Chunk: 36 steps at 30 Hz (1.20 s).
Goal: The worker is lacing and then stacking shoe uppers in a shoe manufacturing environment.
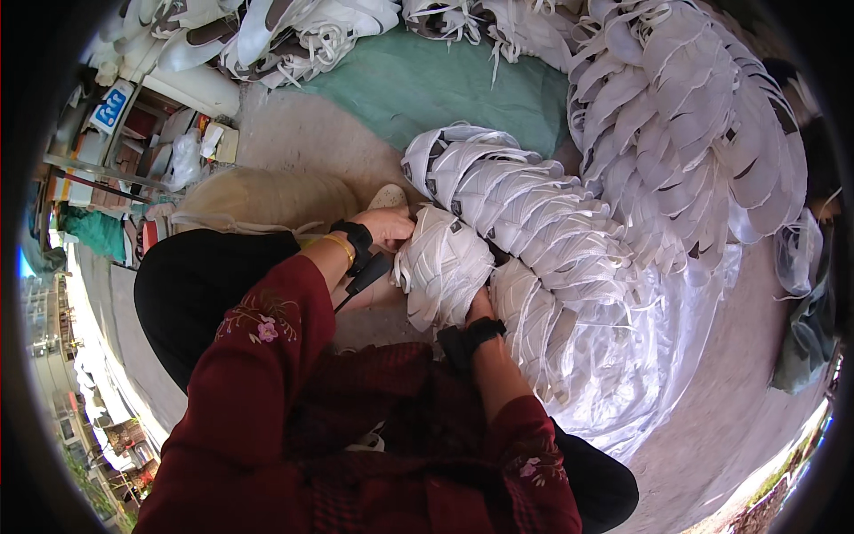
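Observation:
A short bundle of white shoe uppers (445, 267), nested one in another, is between my hands above my lap. My left hand (390, 228) is closed at the bundle's upper left edge, fingers curled against it. My right hand (480, 307) grips the bundle's lower right end; its fingertips are hidden under the uppers. Both wrists wear black bands, and a dark strap end hangs from the left one. Just to the right, a long row of nested white uppers (525, 209) lies on the floor, with a shorter row (527, 311) beside it.
Clear plastic sheeting (636, 374) lies under the rows. A tall heap of white uppers (694, 116) rises at the far right. Beyond is a green sheet (445, 84) with more shoe parts (311, 40) along it. A tan sack (267, 198) sits left, near cluttered shelves (133, 133).

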Tool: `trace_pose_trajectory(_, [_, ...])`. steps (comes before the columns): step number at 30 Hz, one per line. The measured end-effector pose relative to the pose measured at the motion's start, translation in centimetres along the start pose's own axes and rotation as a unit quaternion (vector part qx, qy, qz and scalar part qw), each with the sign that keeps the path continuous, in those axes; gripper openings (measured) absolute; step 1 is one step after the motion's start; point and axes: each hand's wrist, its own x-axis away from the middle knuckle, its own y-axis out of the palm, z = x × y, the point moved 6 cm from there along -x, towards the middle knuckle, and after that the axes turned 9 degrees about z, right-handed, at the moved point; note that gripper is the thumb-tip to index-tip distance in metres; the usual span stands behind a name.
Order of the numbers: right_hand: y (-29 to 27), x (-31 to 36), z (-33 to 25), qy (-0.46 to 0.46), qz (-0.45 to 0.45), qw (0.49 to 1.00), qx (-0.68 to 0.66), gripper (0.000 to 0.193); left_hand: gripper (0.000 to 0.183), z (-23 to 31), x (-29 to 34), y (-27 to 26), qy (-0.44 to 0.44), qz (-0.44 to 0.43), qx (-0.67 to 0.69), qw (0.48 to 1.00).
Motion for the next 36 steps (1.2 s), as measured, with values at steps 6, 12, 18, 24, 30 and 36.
trace_pose_trajectory(6, [0.5, -0.2, -0.2, -0.008, -0.020, 1.000, -0.004, 0.043, 0.014, 1.8, 1.5, 1.0, 0.041, -0.150, -0.185, 0.970])
trace_pose_trajectory(12, [1.7, 0.1, 0.4, -0.002, -0.028, 1.000, -0.012, 0.042, 0.013, 0.6, 0.5, -0.6, 0.242, -0.126, -0.176, 0.946])
trace_pose_trajectory(18, [0.1, -0.7, -0.4, -0.014, -0.010, 1.000, -0.005, 0.040, 0.011, 1.6, 0.6, 1.4, -0.002, -0.011, -0.175, 0.985])
trace_pose_trajectory(24, [2.1, -0.4, 0.8, -0.012, -0.034, 0.999, 0.024, 0.039, 0.010, -1.6, -1.3, -1.7, 0.005, -0.010, -0.139, 0.990])
trace_pose_trajectory(30, [1.4, -1.0, 0.7, -0.008, -0.023, 0.999, 0.038, 0.037, 0.014, 0.4, -0.1, 0.3, 0.033, 0.000, -0.174, 0.984])
trace_pose_trajectory(36, [1.6, -0.7, 1.1, -0.005, -0.030, 0.998, 0.050, 0.036, 0.022, 2.6, 1.7, 0.2, -0.059, 0.036, -0.270, 0.960])
